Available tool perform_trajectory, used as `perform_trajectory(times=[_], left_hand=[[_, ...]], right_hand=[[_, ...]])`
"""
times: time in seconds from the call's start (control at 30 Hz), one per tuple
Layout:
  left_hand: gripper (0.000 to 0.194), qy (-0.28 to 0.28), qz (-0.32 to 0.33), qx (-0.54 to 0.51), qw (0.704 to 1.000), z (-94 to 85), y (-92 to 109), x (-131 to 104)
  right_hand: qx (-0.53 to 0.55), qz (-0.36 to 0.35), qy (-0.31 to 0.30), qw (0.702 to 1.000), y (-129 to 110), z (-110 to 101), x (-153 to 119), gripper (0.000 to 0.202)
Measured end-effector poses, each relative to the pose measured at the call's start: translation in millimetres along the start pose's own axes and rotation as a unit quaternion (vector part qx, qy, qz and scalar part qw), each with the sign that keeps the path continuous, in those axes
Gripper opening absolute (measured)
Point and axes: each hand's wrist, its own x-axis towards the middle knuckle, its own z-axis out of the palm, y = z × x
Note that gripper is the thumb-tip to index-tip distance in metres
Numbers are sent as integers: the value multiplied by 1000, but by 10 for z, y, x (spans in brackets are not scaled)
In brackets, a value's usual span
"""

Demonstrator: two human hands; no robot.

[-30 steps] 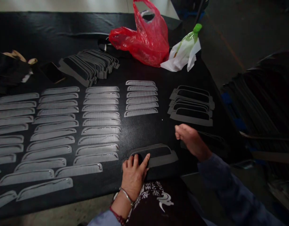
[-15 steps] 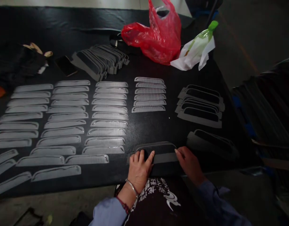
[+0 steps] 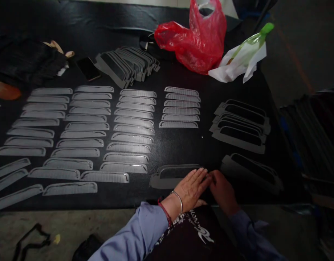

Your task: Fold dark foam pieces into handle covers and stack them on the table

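On the black table a dark grey flat piece with a curved upper edge (image 3: 167, 177) lies near the front edge. My left hand (image 3: 192, 187) rests over its right part, palm down, fingers stretched and side by side, with the thumb apart below. Right beside it, at the piece's right end, my right hand (image 3: 223, 188) has its fingers bent together. Its fingertips meet my left hand's fingertips, and what they pinch, if anything, is hidden. Rows of pale grey strips with dark curved lines (image 3: 133, 137) lie to the left.
Dark frame-shaped pieces (image 3: 240, 127) overlap at the right, with more (image 3: 251, 172) below. Farther back are a fanned grey stack (image 3: 126, 65), a phone (image 3: 88, 68), a red plastic bag (image 3: 196, 43) and a white and green bag (image 3: 243, 58). Dark cloth (image 3: 28, 59) lies back left.
My left hand has moved right across the dark piece, from its left end to my right hand. My right hand stays at the right end. The whole view has shifted slightly.
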Motion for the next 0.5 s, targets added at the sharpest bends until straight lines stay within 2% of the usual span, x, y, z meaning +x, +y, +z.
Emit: perform_trajectory(times=[0.27,0.5], left_hand=[[79,-15,-82,60,995,54,-21,-105],[69,8,-167,124,978,18,-142,-499]], right_hand=[[5,19,-9,1000,-77,-37,-6,28],[17,5,3,1000,-90,-34,-5,30]])
